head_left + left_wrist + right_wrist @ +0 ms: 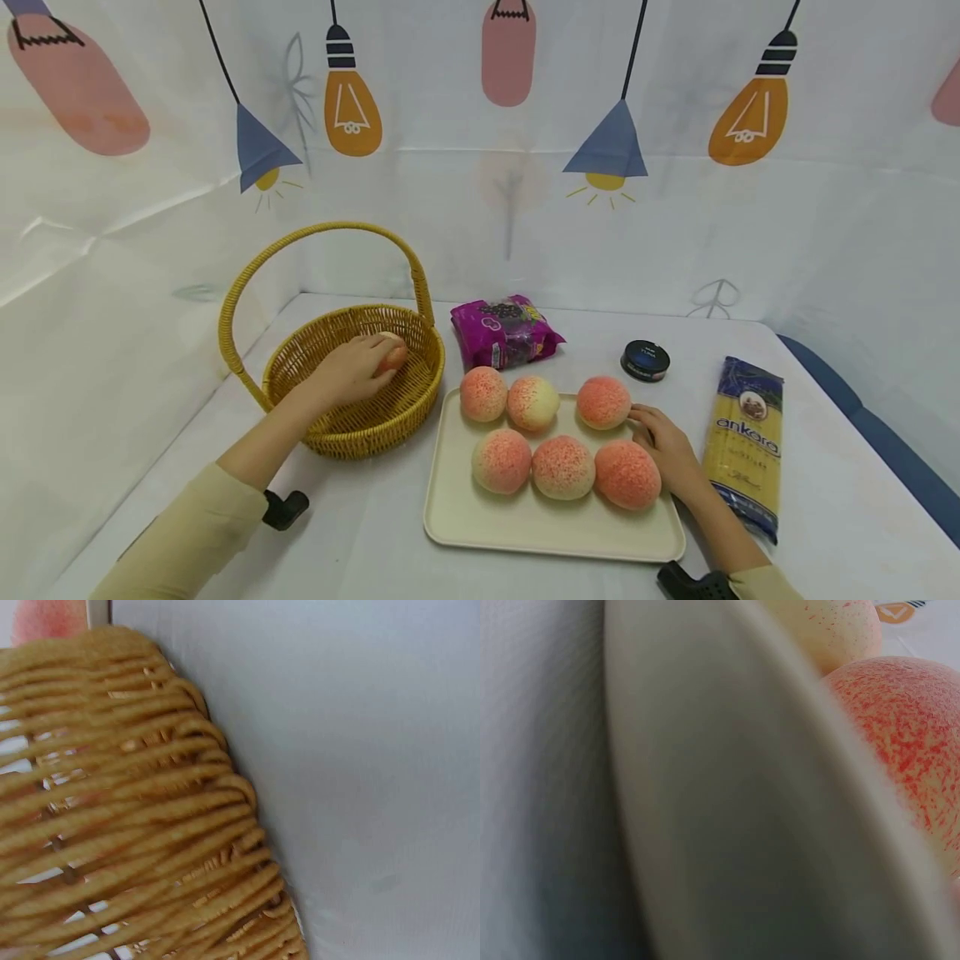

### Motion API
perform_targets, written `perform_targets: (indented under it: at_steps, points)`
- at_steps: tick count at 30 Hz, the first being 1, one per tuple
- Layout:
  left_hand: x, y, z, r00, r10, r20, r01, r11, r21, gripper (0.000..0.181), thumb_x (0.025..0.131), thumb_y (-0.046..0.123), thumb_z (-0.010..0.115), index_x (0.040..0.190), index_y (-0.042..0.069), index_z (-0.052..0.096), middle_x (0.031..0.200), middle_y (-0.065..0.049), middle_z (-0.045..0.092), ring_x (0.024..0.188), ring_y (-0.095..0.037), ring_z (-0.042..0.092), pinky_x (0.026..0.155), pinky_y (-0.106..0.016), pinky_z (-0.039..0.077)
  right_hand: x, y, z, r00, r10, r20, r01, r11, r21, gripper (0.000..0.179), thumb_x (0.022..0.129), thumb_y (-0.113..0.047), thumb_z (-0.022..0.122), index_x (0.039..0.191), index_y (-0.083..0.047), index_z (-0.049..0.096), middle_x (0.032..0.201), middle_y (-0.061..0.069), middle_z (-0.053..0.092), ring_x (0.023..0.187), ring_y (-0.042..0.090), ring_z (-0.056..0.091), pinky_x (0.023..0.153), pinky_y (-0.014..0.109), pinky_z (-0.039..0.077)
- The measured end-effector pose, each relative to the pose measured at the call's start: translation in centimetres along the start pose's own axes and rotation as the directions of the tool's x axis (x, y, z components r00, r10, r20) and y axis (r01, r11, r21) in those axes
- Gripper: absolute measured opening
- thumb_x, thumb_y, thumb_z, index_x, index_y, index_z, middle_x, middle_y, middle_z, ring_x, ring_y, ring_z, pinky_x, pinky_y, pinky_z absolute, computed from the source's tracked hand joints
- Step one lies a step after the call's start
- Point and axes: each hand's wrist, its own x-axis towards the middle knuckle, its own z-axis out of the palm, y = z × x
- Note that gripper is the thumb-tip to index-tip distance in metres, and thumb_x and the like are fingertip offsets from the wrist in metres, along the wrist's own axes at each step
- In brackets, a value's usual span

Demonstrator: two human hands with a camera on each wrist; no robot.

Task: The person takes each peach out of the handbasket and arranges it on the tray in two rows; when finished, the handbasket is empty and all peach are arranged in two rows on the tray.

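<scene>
In the head view, my left hand (352, 371) reaches into the yellow woven basket (360, 442) and holds a peach (392, 357), its fingers curved over the fruit. That peach lies low inside the basket's right side. On the cream tray (495, 525) sit several more peaches (563, 467), pink and pale yellow. My right hand (667, 450) is at the tray's right edge, fingertips beside the upper right peach (603, 402); whether they touch it is unclear. Woven basket wall (150, 802) fills much of the left wrist view. Up close in the right wrist view are the tray's side (727, 787) and a peach (911, 742).
Behind the tray lies a purple packet (506, 332). A round black tin (645, 361) stands to its right. A yellow and blue pasta packet (746, 450) lies right of my right hand. The basket's tall handle (322, 229) arches over it. A dark blue chair (870, 425) is beyond the table's right edge.
</scene>
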Motion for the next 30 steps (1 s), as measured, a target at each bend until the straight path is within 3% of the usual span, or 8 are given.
perform_targets:
  at_steps: [3,6,11,14,16,24,27,30]
  points:
    - [0.1,0.4,0.0,1.000,-0.017,-0.017,0.017,1.000,-0.017,0.039,0.085,0.019,0.063,0.120,0.005,0.054,0.108,-0.017,0.059,0.093,-0.035,0.058,0.079,-0.048,0.047,0.0,0.1,0.0,1.000,0.008,0.007,-0.008,1.000,0.001,0.032,0.086,0.005,0.047,0.116,0.006,0.055,0.126,0.023,0.048,0.116,0.043,0.043,0.094,0.057,0.033]
    - [0.5,0.4,0.0,0.992,-0.123,0.034,0.126,0.990,-0.070,0.045,0.088,0.022,0.060,0.127,0.003,0.048,0.121,-0.022,0.050,0.098,-0.037,0.056,0.075,-0.050,0.048,0.0,0.0,-0.1,1.000,0.016,0.013,-0.016,1.000,0.002,0.032,0.086,0.005,0.046,0.117,0.006,0.055,0.126,0.024,0.047,0.117,0.044,0.042,0.095,0.057,0.032]
    - [1.2,-0.3,0.7,0.934,-0.293,0.204,0.332,0.922,-0.198,0.062,0.093,0.028,0.052,0.138,-0.006,0.026,0.133,-0.035,0.027,0.105,-0.047,0.049,0.078,-0.054,0.046,0.0,-0.1,0.0,0.999,0.028,0.018,-0.028,1.000,0.011,0.033,0.086,0.005,0.047,0.118,0.006,0.054,0.127,0.024,0.046,0.118,0.044,0.041,0.096,0.057,0.031]
    - [1.3,-0.6,1.3,0.900,-0.330,0.286,0.407,0.872,-0.272,0.069,0.094,0.030,0.049,0.140,-0.009,0.016,0.132,-0.040,0.022,0.109,-0.050,0.044,0.082,-0.054,0.043,0.0,-0.1,0.2,0.999,0.030,0.022,-0.031,0.999,0.014,0.032,0.086,0.005,0.047,0.118,0.006,0.055,0.127,0.023,0.046,0.118,0.044,0.041,0.096,0.057,0.031]
    - [1.4,-0.8,1.6,0.893,-0.330,0.305,0.420,0.853,-0.309,0.069,0.094,0.030,0.049,0.140,-0.009,0.014,0.130,-0.041,0.021,0.110,-0.049,0.043,0.081,-0.054,0.044,0.0,-0.1,0.3,0.999,0.028,0.022,-0.028,1.000,0.011,0.032,0.086,0.005,0.048,0.117,0.006,0.055,0.127,0.024,0.046,0.117,0.044,0.041,0.096,0.057,0.031]
    - [1.9,-0.6,2.3,0.956,-0.229,0.182,0.281,0.895,-0.347,0.049,0.091,0.026,0.056,0.132,0.003,0.041,0.128,-0.034,0.031,0.105,-0.042,0.046,0.080,-0.053,0.044,-0.1,-0.1,0.2,1.000,0.022,0.012,-0.022,1.000,0.002,0.032,0.086,0.004,0.048,0.117,0.005,0.056,0.126,0.023,0.047,0.116,0.044,0.043,0.095,0.057,0.033]
    - [2.1,-0.5,2.3,0.986,-0.119,0.117,0.153,0.928,-0.341,0.034,0.090,0.019,0.059,0.120,0.006,0.053,0.129,-0.032,0.036,0.108,-0.044,0.047,0.085,-0.055,0.041,0.0,-0.1,0.1,1.000,0.018,0.009,-0.018,1.000,0.002,0.032,0.086,0.004,0.048,0.117,0.005,0.055,0.126,0.023,0.047,0.116,0.044,0.043,0.095,0.057,0.032]
    - [2.3,-0.2,2.3,0.997,0.010,0.073,0.013,0.949,-0.316,0.024,0.086,0.009,0.061,0.109,0.007,0.060,0.131,-0.030,0.039,0.113,-0.047,0.044,0.092,-0.057,0.036,0.0,-0.2,0.0,1.000,0.018,0.009,-0.018,1.000,0.001,0.032,0.086,0.004,0.048,0.117,0.006,0.055,0.126,0.023,0.047,0.116,0.044,0.042,0.094,0.057,0.032]
